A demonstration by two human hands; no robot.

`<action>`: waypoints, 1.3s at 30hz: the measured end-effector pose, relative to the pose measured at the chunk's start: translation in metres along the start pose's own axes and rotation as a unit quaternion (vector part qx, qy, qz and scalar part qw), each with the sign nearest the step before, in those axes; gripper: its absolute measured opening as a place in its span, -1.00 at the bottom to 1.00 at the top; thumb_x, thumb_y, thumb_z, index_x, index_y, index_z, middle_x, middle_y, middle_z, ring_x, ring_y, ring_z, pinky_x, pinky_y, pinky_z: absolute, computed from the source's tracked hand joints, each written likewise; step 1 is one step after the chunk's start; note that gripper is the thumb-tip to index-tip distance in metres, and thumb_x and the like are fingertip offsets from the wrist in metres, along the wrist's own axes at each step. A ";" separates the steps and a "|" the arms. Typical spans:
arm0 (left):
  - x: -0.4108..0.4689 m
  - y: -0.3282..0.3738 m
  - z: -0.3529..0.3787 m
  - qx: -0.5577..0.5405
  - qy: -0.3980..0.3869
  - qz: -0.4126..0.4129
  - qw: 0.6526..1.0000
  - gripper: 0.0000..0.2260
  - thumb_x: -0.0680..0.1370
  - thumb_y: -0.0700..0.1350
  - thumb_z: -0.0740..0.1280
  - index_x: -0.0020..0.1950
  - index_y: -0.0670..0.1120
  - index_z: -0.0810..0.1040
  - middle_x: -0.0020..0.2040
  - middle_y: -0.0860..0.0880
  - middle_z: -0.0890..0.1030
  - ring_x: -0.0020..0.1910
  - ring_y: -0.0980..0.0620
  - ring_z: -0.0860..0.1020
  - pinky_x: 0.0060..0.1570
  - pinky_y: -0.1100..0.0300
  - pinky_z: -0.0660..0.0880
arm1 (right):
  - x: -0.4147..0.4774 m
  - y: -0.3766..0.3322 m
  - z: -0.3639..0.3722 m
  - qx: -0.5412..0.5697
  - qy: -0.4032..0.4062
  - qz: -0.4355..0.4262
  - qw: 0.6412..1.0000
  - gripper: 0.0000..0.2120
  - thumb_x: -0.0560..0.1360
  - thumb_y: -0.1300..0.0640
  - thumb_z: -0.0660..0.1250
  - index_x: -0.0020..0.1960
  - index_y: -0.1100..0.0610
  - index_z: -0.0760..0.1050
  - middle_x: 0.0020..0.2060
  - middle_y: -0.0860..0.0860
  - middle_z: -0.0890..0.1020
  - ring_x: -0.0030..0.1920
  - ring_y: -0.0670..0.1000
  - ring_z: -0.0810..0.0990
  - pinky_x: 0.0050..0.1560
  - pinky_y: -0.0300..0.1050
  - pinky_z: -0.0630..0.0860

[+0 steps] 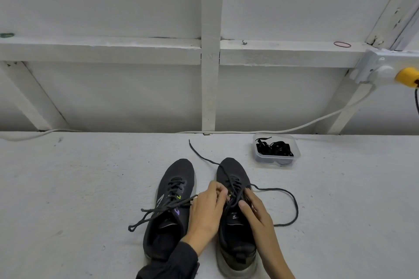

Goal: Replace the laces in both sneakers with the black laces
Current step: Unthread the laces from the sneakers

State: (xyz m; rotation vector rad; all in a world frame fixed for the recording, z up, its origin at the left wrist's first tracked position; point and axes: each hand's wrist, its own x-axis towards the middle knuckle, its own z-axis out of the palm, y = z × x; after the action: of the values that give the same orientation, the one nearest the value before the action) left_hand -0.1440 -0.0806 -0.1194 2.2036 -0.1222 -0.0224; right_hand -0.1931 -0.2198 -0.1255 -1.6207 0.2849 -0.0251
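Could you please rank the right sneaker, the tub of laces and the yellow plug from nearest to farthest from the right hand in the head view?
1. right sneaker: directly under the right hand, which pinches its lace.
2. tub: ahead and slightly to the right.
3. yellow plug: far right, up at the wall socket.

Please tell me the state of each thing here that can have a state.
Left sneaker: laced, untied.
Right sneaker: laced, untied.
Left hand: grips the right sneaker's lace.
Right hand: grips the same lace.
Tub: open, holds black laces.
Yellow plug: in the socket.
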 end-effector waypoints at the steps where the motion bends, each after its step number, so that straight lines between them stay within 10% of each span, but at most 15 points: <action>1: 0.003 0.001 0.001 0.013 0.003 -0.006 1.000 -0.88 0.62 0.10 0.16 -0.06 0.13 0.43 -0.21 0.18 0.63 -0.19 0.16 0.59 -0.04 0.02 0.53 | 0.000 0.000 0.000 -0.001 0.002 0.000 1.000 -0.55 0.53 -0.02 0.36 0.40 -0.03 0.44 0.35 -0.16 0.49 0.38 -0.21 0.39 0.47 -0.05 0.29; 13: -0.018 0.001 -0.004 -0.128 -0.061 -0.064 0.988 -0.81 0.56 0.12 0.32 -0.14 0.04 0.54 -0.29 0.16 0.57 -0.30 0.25 0.48 -0.09 0.17 0.47 | 0.000 0.002 0.002 0.017 0.009 0.004 1.000 -0.58 0.54 0.06 0.34 0.40 -0.02 0.44 0.36 -0.17 0.46 0.40 -0.20 0.36 0.45 -0.16 0.26; 20: 0.005 0.016 -0.014 -0.247 0.053 -0.089 0.964 -0.80 0.61 -0.05 0.28 -0.19 -0.06 0.52 -0.50 0.22 0.46 -0.45 0.23 0.37 -0.31 0.30 0.31 | -0.001 0.002 0.001 0.010 0.001 0.001 1.000 -0.50 0.48 -0.10 0.33 0.41 -0.06 0.44 0.37 -0.22 0.46 0.40 -0.26 0.34 0.48 -0.13 0.24; 28: -0.014 0.005 0.001 -0.239 0.010 -0.091 0.967 -0.57 0.34 0.35 0.32 -0.26 -0.03 0.51 -0.40 0.17 0.53 -0.38 0.17 0.42 -0.23 0.21 0.39 | 0.001 0.006 0.001 0.020 0.007 0.001 1.000 -0.60 0.55 0.06 0.34 0.39 -0.03 0.46 0.36 -0.20 0.46 0.39 -0.25 0.36 0.37 -0.30 0.25; 34: -0.009 0.015 -0.010 -0.298 0.143 -0.078 0.941 -0.83 0.57 -0.06 0.35 -0.20 -0.06 0.56 -0.42 0.13 0.43 -0.40 0.17 0.31 -0.32 0.20 0.30 | 0.001 0.006 0.001 0.020 0.005 -0.004 1.000 -0.58 0.55 0.03 0.33 0.40 -0.04 0.45 0.37 -0.23 0.45 0.41 -0.25 0.33 0.43 -0.24 0.22; 39: -0.015 0.017 -0.002 -0.344 0.124 -0.101 0.925 -0.73 0.47 0.13 0.37 -0.15 -0.08 0.55 -0.47 0.15 0.37 -0.44 0.17 0.28 -0.34 0.20 0.29 | 0.001 0.007 0.003 0.022 0.015 -0.006 1.000 -0.59 0.55 0.03 0.33 0.40 -0.04 0.46 0.37 -0.22 0.46 0.39 -0.28 0.34 0.39 -0.27 0.24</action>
State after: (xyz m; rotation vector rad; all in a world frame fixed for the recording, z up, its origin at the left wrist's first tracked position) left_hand -0.1602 -0.0878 -0.1051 1.4885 0.2272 0.0885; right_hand -0.1930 -0.2177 -0.1325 -1.5796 0.2960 -0.0645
